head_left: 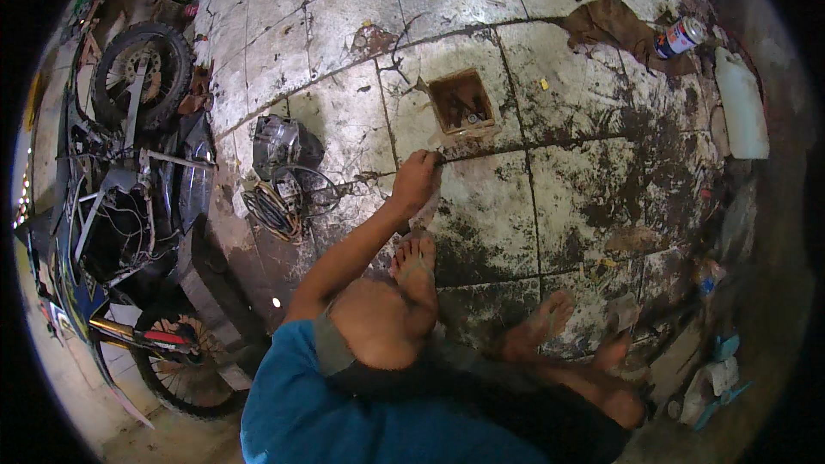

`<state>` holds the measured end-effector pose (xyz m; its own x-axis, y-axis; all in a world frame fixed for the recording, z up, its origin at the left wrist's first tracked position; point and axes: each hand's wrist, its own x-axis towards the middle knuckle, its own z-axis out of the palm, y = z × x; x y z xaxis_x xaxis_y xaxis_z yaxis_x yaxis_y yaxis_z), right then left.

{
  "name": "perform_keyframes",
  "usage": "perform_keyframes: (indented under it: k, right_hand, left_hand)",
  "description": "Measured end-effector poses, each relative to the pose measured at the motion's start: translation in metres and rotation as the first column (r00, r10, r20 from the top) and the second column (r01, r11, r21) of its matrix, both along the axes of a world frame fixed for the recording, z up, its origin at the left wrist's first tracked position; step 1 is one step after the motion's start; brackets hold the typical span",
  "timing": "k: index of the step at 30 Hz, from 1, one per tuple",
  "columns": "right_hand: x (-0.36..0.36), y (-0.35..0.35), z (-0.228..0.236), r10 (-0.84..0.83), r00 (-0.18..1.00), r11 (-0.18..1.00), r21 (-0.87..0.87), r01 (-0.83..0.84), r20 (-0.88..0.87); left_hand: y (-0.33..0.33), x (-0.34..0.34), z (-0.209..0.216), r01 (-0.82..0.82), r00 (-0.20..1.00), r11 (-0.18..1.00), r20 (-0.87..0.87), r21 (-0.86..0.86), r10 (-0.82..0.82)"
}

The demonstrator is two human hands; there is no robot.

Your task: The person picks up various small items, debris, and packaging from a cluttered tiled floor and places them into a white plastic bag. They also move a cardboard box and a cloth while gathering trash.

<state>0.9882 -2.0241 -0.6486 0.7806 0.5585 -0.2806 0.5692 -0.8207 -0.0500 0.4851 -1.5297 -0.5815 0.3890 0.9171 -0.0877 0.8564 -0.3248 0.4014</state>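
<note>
A: Where is the left hand (417, 179) working?

B: It is stretched out over the dirty tiled floor (584, 163), fingers pinched shut on what looks like a thin dark tool or wire (438, 155); it is too small to tell which. The tip sits at a grout line just below the square floor recess (461, 101).

A: And the right hand?

B: Out of sight; only bare feet and a knee show.

A: Which step would you call it?

B: Probably picking or scraping at the joint beside the recess. Any further move calls for a steady pinch and a short, controlled pull along the line.

A: Anything nearby?

B: A stripped motorcycle (129, 198) lies at left, well apart, and a coil of cable (273, 210) is closer.
</note>
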Motion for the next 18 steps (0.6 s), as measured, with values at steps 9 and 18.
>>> perform_keyframes:
  k: [9,18]
  right_hand:
    - [-0.015,0.054,0.002,-0.300,0.952,0.952,0.083,0.294,0.067]
    - [-0.020,0.034,0.024,-0.022,0.996,0.971,0.240,0.001,0.085]
  left_hand:
    - [0.063,0.047,0.107,0.024,0.993,0.911,0.095,0.411,-0.069]
    - [0.109,0.033,0.026,-0.303,0.953,0.946,0.018,0.117,0.303]
